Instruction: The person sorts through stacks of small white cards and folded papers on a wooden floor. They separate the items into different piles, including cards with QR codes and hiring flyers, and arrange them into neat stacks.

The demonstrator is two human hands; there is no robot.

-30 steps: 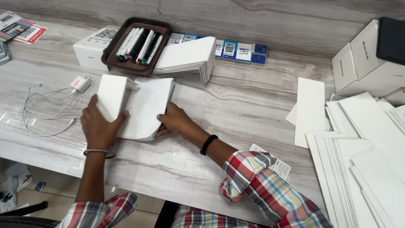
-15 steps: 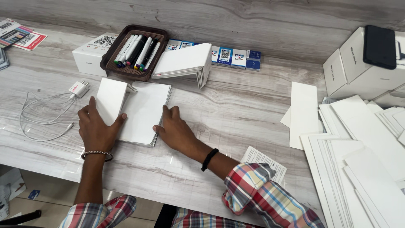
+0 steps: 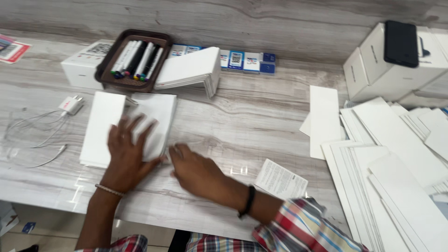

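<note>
The fingers (image 3: 135, 128) of the left hand (image 3: 125, 154) are spread open and press flat on a folded white card (image 3: 105, 123) that lies on the pale wood-grain worktop (image 3: 242, 116). The right hand (image 3: 196, 170) rests palm down on the worktop just beside the card's near right corner, fingers loosely open, gripping nothing; both hands are blurred.

Behind the card, a dark brown tray (image 3: 161, 39) holds a row of marker pens (image 3: 137, 60) with coloured tips. A stack of folded white cards (image 3: 189, 70) leans against the tray's right side, and a white box (image 3: 84, 65) with a square black-patterned label sits under the tray's left end. Along the back, a row of small blue and white packets (image 3: 245, 59) stands on edge.

To the left lie a white charger plug (image 3: 70, 105) and its thin white cable (image 3: 35, 135). A red and white leaflet (image 3: 14, 49) shows at the far left edge. A small printed slip of paper (image 3: 280, 179) lies near the right forearm. On the right, flat white card sheets (image 3: 387, 158) are spread in overlapping piles, and behind them white cartons (image 3: 378, 74) carry a black phone (image 3: 400, 43).
</note>
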